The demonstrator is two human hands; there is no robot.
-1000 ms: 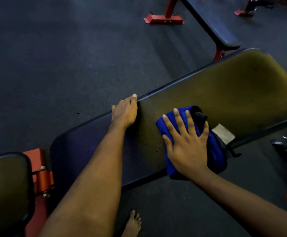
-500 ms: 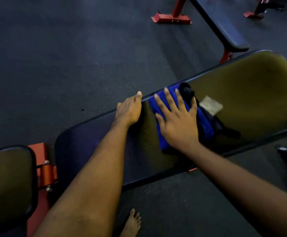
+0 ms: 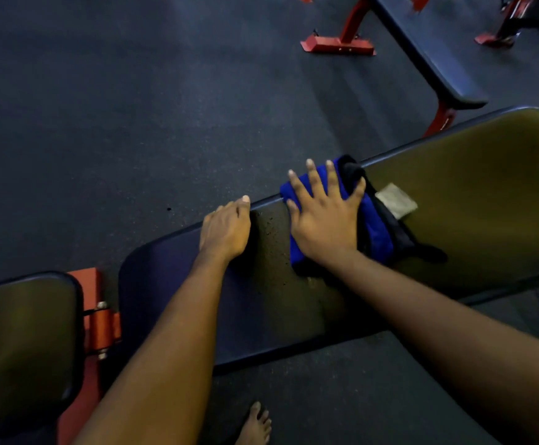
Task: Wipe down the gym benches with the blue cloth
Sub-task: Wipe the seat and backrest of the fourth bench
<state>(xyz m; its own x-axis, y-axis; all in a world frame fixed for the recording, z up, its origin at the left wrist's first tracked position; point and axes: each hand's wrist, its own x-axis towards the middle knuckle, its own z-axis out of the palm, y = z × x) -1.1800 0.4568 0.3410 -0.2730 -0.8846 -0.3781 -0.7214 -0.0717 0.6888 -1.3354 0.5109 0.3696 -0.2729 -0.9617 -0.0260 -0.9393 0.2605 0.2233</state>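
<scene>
A long dark bench pad (image 3: 486, 194) runs across the view from lower left to upper right. The blue cloth (image 3: 378, 231), folded with a black edge and a pale tag (image 3: 396, 200), lies on the pad at its far edge. My right hand (image 3: 321, 223) presses flat on the cloth with fingers spread, fingertips reaching the far rim. My left hand (image 3: 226, 232) rests on the pad just left of the cloth, its fingers curled over the far edge. Small specks dot the pad between the hands.
A separate seat pad (image 3: 21, 342) sits at lower left, joined by a red frame (image 3: 98, 322). Another dark bench (image 3: 422, 43) on red legs (image 3: 337, 46) stands beyond, at upper right. My bare foot (image 3: 255, 425) is on the dark rubber floor below.
My right hand has slid the blue cloth from the pad's near edge across to its far edge, closer to my left hand. The left hand has stayed on the far rim.
</scene>
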